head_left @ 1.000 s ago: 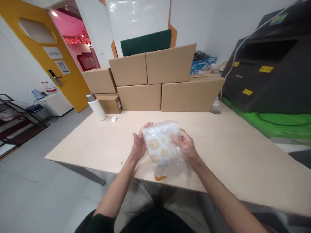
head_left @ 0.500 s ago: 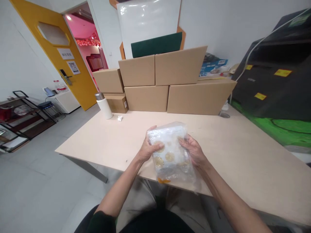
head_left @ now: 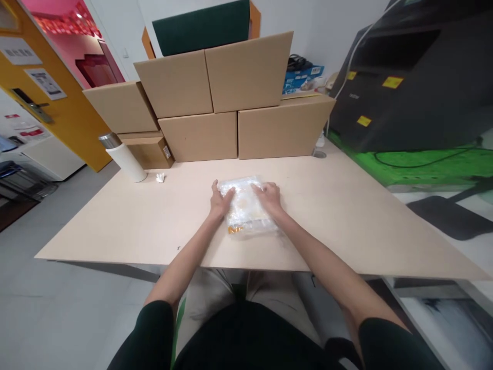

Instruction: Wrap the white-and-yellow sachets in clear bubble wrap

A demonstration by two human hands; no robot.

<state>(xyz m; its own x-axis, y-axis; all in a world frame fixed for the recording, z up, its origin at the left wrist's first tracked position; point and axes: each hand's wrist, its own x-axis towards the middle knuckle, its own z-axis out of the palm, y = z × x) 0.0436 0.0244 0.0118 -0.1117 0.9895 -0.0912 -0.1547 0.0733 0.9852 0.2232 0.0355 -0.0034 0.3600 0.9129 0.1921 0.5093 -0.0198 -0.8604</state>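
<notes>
A clear plastic bag [head_left: 246, 205] with something flat and white inside lies low at the tabletop in front of me. Near its close edge shows an orange patch, and its surface is partly smeared by motion and glare. My left hand [head_left: 221, 199] grips the left side, thumb on top and fingers along the edge. On the far right corner my right hand [head_left: 270, 198] is closed, its fingers curled and pinching the plastic. What the bag holds, I cannot make out.
Cardboard boxes [head_left: 198, 139] are stacked along the back of the table [head_left: 346, 221]. A white bottle [head_left: 129, 162] with a metal cap and a crumpled white scrap [head_left: 160, 178] stand at the back left. A large black case [head_left: 385, 103] is beyond the right edge.
Both hands have lowered the bag from a raised, tilted hold and moved it forward, down to the tabletop. My view has shifted downward and turned right.
</notes>
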